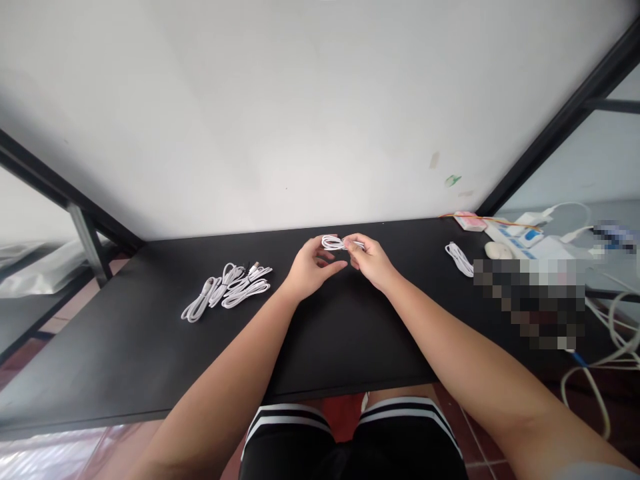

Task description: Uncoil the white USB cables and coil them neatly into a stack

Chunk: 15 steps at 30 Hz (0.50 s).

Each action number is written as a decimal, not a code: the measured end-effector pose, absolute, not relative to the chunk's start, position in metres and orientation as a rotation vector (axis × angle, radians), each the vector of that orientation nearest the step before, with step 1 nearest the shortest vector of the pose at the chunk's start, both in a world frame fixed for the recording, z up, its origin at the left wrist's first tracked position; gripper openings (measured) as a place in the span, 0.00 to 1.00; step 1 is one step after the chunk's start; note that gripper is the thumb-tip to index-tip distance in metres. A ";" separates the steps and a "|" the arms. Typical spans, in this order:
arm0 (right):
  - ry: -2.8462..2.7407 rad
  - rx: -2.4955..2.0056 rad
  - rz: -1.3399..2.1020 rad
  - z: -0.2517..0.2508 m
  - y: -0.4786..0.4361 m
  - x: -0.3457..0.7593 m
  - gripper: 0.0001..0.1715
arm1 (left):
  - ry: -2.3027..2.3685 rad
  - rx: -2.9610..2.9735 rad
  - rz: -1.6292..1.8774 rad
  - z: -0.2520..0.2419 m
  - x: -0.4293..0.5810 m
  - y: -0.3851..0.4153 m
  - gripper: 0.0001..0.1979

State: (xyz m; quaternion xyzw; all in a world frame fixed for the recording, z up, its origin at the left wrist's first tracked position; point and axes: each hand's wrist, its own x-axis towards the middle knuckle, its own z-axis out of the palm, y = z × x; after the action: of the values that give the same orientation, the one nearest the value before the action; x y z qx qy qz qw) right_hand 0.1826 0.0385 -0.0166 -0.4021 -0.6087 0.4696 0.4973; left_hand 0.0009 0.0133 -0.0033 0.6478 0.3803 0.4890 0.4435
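My right hand pinches a coiled white cable between thumb and fingers, above the middle of the black table. At the coil's left end is my left hand, its thumb held apart from the fingers. Those fingers lie by or behind the loops; whether they touch them I cannot tell. To the left, a group of bundled white cables rests on the tabletop, with a USB plug showing on one. Another bundled white cable lies by itself on the right.
The black table meets a white wall. At the right stand a white power strip with plugs, a white mouse, a pink-and-white block and a blurred-out area. Loose white cords hang off the right edge. Black metal posts flank both sides.
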 end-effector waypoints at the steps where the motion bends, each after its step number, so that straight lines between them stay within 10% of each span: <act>1: -1.483 -0.978 1.140 -0.017 0.038 0.183 0.23 | 1.030 1.677 1.275 -0.003 0.002 0.012 0.32; 15: -1.545 -0.970 1.253 -0.016 0.032 0.178 0.24 | 1.215 1.974 1.474 0.004 0.005 0.008 0.09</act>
State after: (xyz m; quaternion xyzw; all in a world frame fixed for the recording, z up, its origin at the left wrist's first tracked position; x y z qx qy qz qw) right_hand 0.1780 0.0322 -0.0163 -0.3919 -0.6242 0.5063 0.4478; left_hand 0.0054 0.0083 0.0042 0.7047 0.4337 0.5262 0.1958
